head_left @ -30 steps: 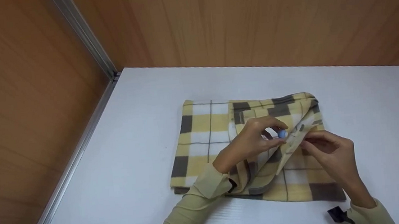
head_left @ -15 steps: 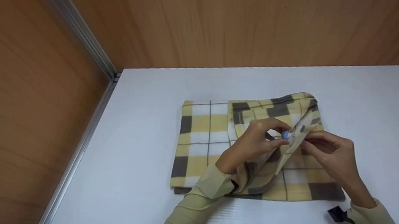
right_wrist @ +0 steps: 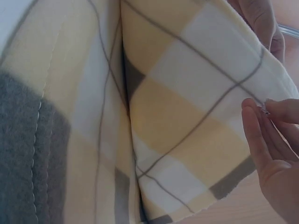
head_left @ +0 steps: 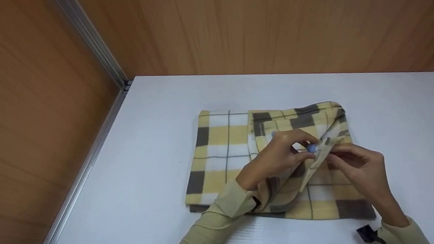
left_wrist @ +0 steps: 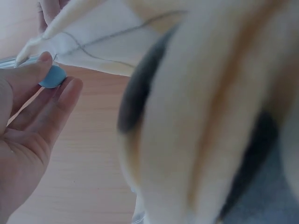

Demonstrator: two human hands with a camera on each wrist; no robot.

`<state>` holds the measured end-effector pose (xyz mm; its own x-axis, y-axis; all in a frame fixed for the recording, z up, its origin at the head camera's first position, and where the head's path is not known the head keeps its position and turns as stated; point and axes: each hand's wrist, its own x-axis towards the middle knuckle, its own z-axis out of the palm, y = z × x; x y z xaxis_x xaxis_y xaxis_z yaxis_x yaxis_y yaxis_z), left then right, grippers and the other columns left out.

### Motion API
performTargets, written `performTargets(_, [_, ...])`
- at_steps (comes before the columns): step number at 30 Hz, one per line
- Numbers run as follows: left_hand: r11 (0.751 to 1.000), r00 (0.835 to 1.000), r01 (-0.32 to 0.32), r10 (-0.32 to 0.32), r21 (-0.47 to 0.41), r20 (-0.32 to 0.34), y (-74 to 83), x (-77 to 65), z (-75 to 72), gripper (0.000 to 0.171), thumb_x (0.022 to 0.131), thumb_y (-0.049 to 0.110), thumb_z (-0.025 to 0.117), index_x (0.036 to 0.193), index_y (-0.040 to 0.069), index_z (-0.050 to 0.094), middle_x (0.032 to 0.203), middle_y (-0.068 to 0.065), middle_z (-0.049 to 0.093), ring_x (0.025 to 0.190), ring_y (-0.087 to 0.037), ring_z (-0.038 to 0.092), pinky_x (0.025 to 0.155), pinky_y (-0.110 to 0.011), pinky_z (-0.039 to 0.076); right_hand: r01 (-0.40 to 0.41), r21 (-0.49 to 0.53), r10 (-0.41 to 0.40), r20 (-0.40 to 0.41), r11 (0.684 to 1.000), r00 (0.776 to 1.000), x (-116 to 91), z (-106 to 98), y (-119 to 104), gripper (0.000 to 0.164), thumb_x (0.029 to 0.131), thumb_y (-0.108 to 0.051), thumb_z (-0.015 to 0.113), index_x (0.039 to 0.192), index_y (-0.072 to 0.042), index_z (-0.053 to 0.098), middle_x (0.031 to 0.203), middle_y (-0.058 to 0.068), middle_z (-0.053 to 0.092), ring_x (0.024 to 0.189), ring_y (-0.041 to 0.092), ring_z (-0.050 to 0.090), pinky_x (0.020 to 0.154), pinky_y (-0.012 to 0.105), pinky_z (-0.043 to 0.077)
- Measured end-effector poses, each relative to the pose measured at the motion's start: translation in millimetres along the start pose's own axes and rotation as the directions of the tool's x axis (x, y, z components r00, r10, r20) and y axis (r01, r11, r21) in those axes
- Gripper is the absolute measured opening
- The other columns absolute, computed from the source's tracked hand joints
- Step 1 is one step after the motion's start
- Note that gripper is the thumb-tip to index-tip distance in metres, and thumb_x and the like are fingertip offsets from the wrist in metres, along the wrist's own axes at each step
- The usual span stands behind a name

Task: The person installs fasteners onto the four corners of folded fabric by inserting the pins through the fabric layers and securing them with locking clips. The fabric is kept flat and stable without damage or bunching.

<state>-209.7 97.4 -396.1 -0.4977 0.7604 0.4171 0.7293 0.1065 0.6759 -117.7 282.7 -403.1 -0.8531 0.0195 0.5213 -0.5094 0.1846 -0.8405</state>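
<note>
A folded plaid fleece cloth (head_left: 218,137) in yellow, white and grey lies on the table, its front flap lifted in the middle. My left hand (head_left: 273,158) pinches a small blue round button (head_left: 311,148) between thumb and fingers, against the left face of the flap (head_left: 318,158). In the left wrist view the blue button (left_wrist: 53,77) shows as a smooth disc beside the cloth's edge. My right hand (head_left: 362,168) holds the flap from its other side. There, in the right wrist view, its fingertips pinch a tiny shiny piece (right_wrist: 265,108) at the cloth; its kind is unclear.
A second small blue spot (head_left: 273,133) shows on the cloth just behind my left hand. The white table (head_left: 135,176) meets wooden panels (head_left: 263,27) at the back and left. A black strap piece (head_left: 368,234) sits by the right cuff.
My left hand has moved slightly right with the blue button, which now sits against the flap. The right hand and the cloth have hardly moved.
</note>
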Motion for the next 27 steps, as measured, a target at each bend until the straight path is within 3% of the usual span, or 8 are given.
performTargets(7, [1.0,1.0,0.011,-0.011,-0.014,0.015,0.1,2.3,5.0,0.031,0.081,0.022,0.06,0.109,0.009,0.061,0.105,0.004,0.059,0.091,0.004,0.051,0.067,-0.008,0.043,-0.029,-0.075,0.028,-0.007,0.997,1.0,-1,-2,-2,0.023,0.071,0.02,0.058,0.093,0.013,0.061,0.088,0.022,0.061,0.077,0.022,0.063,0.062,0.025,0.05])
performTargets(13, [1.0,1.0,-0.01,0.01,-0.009,-0.013,-0.9,1.9,5.7,0.028,0.081,0.02,0.06,0.107,0.01,0.062,0.104,0.004,0.06,0.091,0.005,0.052,0.067,-0.008,0.043,-0.001,-0.035,0.001,-0.003,0.999,1.0,-2,-5,11,0.024,0.07,0.022,0.058,0.092,0.013,0.062,0.088,0.023,0.061,0.076,0.023,0.062,0.062,0.025,0.05])
performTargets(19, [0.998,0.998,-0.062,0.062,-0.002,-0.029,-0.4,2.8,9.5,0.025,0.082,0.013,0.06,0.106,0.008,0.063,0.104,0.001,0.061,0.092,0.001,0.054,0.067,-0.008,0.043,0.032,-0.054,-0.032,-0.002,0.998,0.999,1,1,2,0.023,0.068,0.023,0.058,0.089,0.014,0.062,0.085,0.024,0.061,0.077,0.021,0.062,0.066,0.024,0.05])
performTargets(22, [0.998,0.997,-0.07,0.07,-0.005,-0.039,0.6,3.8,11.5,0.025,0.082,0.012,0.06,0.106,0.007,0.063,0.104,0.0,0.061,0.092,0.001,0.054,0.067,-0.007,0.042,0.043,-0.09,-0.045,-0.017,0.995,0.999,2,3,-2,0.022,0.068,0.023,0.059,0.087,0.014,0.063,0.084,0.023,0.062,0.078,0.019,0.062,0.067,0.022,0.049])
performTargets(27, [0.998,0.996,-0.065,0.066,0.02,-0.065,0.7,4.8,13.6,0.025,0.081,0.013,0.061,0.105,0.007,0.064,0.101,0.0,0.063,0.089,0.001,0.055,0.066,-0.007,0.042,0.039,-0.057,-0.041,-0.023,0.998,0.999,2,3,-1,0.02,0.068,0.023,0.058,0.086,0.015,0.062,0.081,0.023,0.062,0.074,0.02,0.063,0.063,0.022,0.049])
